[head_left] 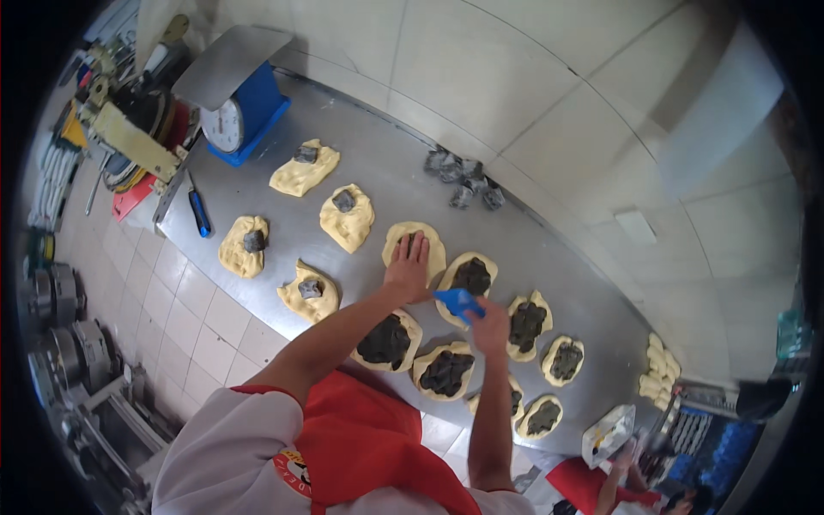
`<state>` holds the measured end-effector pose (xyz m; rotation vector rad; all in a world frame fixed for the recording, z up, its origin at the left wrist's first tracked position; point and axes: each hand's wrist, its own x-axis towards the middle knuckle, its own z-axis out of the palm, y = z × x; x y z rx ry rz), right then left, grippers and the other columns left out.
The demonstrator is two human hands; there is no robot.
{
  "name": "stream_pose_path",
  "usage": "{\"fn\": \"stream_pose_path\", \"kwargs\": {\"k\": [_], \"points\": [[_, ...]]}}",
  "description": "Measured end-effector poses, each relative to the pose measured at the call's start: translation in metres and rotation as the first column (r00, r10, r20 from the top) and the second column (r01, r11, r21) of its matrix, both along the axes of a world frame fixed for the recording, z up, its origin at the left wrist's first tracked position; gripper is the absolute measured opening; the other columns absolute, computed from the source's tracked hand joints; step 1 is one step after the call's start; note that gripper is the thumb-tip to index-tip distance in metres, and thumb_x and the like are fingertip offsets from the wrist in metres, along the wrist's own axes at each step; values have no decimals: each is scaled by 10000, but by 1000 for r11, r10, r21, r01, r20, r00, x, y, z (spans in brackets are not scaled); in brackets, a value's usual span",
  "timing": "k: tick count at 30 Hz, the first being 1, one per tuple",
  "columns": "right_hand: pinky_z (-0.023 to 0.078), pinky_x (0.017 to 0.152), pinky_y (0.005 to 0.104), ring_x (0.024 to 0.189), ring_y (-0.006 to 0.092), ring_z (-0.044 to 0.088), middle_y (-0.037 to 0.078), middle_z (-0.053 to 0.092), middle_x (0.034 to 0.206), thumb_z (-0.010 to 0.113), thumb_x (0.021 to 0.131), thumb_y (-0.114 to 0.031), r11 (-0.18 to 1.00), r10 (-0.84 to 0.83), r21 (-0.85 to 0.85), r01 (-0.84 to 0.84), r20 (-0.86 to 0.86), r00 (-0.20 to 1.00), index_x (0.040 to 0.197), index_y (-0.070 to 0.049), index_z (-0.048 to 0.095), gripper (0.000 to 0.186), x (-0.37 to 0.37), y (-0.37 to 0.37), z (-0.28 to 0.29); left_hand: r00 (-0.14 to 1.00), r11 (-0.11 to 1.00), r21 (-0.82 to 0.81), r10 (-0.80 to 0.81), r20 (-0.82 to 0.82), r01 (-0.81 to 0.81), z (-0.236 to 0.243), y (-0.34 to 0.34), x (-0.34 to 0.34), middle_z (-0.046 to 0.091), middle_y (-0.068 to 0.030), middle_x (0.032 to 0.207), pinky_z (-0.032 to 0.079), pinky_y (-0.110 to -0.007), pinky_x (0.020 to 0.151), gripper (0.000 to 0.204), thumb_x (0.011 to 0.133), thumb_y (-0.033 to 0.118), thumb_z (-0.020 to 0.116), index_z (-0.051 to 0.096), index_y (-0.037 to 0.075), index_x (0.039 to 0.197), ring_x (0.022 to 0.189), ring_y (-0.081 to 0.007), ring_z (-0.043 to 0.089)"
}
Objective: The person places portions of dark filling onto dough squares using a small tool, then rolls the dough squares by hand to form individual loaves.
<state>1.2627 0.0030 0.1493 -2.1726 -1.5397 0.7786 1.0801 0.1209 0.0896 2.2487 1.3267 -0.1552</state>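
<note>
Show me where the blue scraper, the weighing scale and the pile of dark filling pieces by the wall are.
blue scraper (pixel 457 302), head view, on its flat blade.
weighing scale (pixel 225 126), head view, on its round dial.
pile of dark filling pieces (pixel 466 180), head view, on the middle of the heap.

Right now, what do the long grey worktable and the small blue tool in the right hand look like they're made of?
The long grey worktable looks like brushed stainless steel: a dull, even sheen with soft reflections. The small blue scraper in the right hand is probably plastic: flat, uniform, matte colour, though it is too small to be sure.
</note>
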Motion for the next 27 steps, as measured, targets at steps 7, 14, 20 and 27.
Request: {"fn": "stream_pose_path", "kwargs": {"k": [7, 14, 20, 27], "points": [[514, 727, 452, 810, 370, 657, 144, 690, 831, 782, 673, -211, 838, 539, 49, -544, 85, 838, 904, -107, 727, 259, 27, 204, -7, 996, 995, 40, -89, -16, 90, -16, -27, -17, 82, -165, 1619, 153, -452, 1212, 1115, 720, 508, 768, 199, -22, 1519, 1491, -372, 96], [529, 751, 458, 873, 358, 676, 145, 704, 879, 820, 638, -218, 552, 820, -281, -785, 354, 450, 934, -106, 724, 331, -70, 269, -43, 998, 998, 1, -66, 23, 66, -19, -31, -24, 97, -145, 1619, 163, -457, 1210, 1067, 716, 404, 794, 220, -2, 1520, 1490, -360, 109], [528, 780, 469, 890, 366, 677, 175, 703, 922, 849, 620, -273, 766, 641, -224, -602, 324, 695, 995, -104, 722, 430, -55, 292, -70, 988, 998, -55, -21, 154, 30, -14, -21, -28, 211, -168, 1583, 190, -476, 1201, 930, 761, 342, 758, 290, -10, 1483, 1468, -356, 197], [507, 815, 473, 952, 395, 650, 196, 687, 1030, 862, 625, -373, 845, 514, -289, -449, 212, 831, 1071, -56, 682, 576, -2, 213, -73, 917, 988, 30, 130, 376, -152, -19, 0, -44, 285, -165, 1559, 197, -524, 1185, 870, 807, 379, 721, 311, -8, 1470, 1464, -325, 234]]}}
